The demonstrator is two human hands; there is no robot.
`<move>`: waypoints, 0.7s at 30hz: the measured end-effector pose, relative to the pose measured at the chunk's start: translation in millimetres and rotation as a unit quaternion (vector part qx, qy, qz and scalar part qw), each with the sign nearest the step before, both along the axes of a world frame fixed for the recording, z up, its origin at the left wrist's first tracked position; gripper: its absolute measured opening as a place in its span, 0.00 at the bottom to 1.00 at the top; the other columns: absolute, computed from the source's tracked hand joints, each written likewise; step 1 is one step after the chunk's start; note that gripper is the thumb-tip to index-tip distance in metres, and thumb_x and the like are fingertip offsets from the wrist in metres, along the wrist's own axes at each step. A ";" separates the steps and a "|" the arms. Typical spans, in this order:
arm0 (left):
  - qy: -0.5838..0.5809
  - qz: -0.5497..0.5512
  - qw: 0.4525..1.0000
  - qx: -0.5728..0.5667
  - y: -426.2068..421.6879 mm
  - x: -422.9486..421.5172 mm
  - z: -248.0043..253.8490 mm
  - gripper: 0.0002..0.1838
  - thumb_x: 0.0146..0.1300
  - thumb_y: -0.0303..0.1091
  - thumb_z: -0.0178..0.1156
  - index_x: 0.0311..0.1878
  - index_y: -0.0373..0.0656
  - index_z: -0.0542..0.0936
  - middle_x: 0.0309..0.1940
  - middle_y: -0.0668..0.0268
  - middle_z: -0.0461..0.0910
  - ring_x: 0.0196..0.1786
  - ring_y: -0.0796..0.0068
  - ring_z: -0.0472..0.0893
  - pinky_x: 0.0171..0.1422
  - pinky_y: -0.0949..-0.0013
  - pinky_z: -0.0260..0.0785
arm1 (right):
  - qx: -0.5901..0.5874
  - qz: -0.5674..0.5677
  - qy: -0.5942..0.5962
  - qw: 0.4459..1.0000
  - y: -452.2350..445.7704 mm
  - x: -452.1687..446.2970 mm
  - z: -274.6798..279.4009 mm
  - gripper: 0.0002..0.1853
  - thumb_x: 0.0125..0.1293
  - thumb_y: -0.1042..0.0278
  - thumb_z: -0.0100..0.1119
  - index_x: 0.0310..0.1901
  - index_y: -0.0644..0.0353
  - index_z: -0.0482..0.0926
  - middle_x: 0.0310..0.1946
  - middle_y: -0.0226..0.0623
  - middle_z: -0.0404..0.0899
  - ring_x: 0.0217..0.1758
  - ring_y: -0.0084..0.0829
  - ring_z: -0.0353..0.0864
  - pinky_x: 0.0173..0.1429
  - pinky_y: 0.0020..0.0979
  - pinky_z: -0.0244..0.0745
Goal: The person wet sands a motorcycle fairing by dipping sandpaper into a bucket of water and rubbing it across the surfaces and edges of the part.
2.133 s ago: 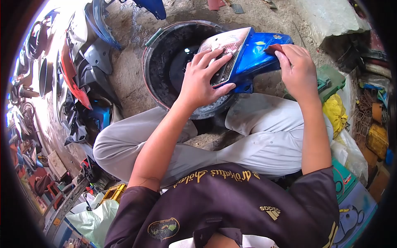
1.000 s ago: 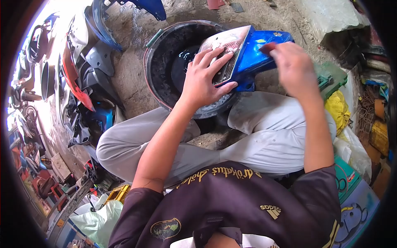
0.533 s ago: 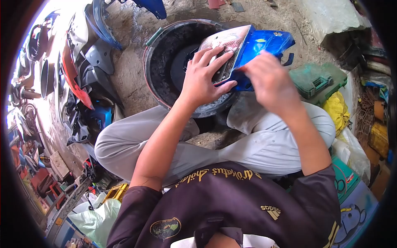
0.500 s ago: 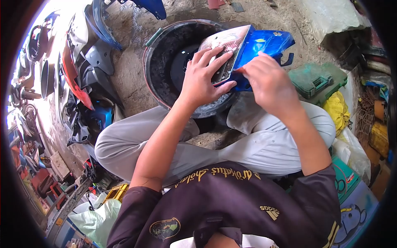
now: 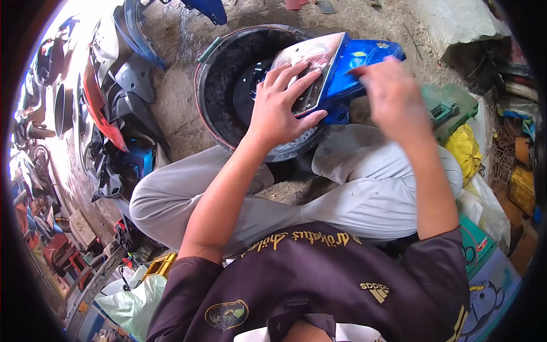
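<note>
A blue motorcycle body panel (image 5: 342,77) with a pale, red-patterned section lies across the rim of a black bucket (image 5: 219,117) with dark liquid inside. My left hand (image 5: 279,102) presses on the patterned section, fingers spread over the face and thumb along the near edge, holding the panel. Over the blue part is my right hand (image 5: 396,100), its fingers pinched on a small reddish-brown piece of sandpaper (image 5: 358,71). That hand is blurred, and I cannot tell whether the sandpaper touches the panel.
Loose motorcycle panels, one of them red (image 5: 101,111), are piled on the left. To the right are a green plastic case (image 5: 439,111) and a yellow bag (image 5: 462,151). Reddish sheets (image 5: 295,4) lie on the concrete floor beyond the bucket. My crossed legs border its near side.
My right hand has moved right and slightly away from me over the blue part, carrying the sandpaper. My left hand stays on the panel, which has barely shifted.
</note>
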State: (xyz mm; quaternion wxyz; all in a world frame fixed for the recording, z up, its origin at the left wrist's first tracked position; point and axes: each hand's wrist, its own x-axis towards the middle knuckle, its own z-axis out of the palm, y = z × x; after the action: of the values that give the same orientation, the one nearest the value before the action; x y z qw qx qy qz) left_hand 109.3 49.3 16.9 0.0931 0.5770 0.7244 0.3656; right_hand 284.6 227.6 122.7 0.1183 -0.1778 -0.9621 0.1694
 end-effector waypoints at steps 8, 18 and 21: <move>-0.002 0.003 1.000 0.003 -0.7 -1.3 -5.3 0.43 0.57 0.58 0.81 0.77 0.61 0.82 0.78 0.62 0.77 0.79 0.47 0.73 0.76 0.40 0.70 | -0.021 -0.016 -0.005 1.000 2.4 -1.0 2.7 0.09 0.76 0.71 0.59 0.47 0.60 0.89 0.44 0.46 0.90 0.55 0.50 0.87 0.64 0.50 0.80; -0.003 -0.001 1.000 0.006 0.0 0.4 -0.7 0.42 0.58 0.55 0.80 0.76 0.53 0.83 0.75 0.57 0.80 0.76 0.44 0.75 0.83 0.42 0.67 | -0.010 0.024 0.008 1.000 -13.5 -6.0 -3.9 0.11 0.78 0.71 0.58 0.49 0.61 0.90 0.40 0.46 0.88 0.53 0.49 0.87 0.59 0.48 0.82; -0.007 -0.007 1.000 0.008 -0.8 -0.5 -3.5 0.42 0.58 0.54 0.80 0.76 0.53 0.83 0.75 0.57 0.79 0.77 0.44 0.75 0.83 0.42 0.67 | -0.047 -0.004 0.010 0.999 -13.2 -4.7 3.1 0.10 0.78 0.71 0.58 0.49 0.62 0.90 0.43 0.47 0.89 0.52 0.48 0.88 0.60 0.47 0.83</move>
State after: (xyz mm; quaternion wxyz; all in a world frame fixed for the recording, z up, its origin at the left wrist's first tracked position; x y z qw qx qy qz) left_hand 108.8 48.5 13.4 0.0962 0.5804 0.7168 0.3742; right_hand 279.9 214.5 125.8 0.1200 -0.1849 -0.9512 0.2161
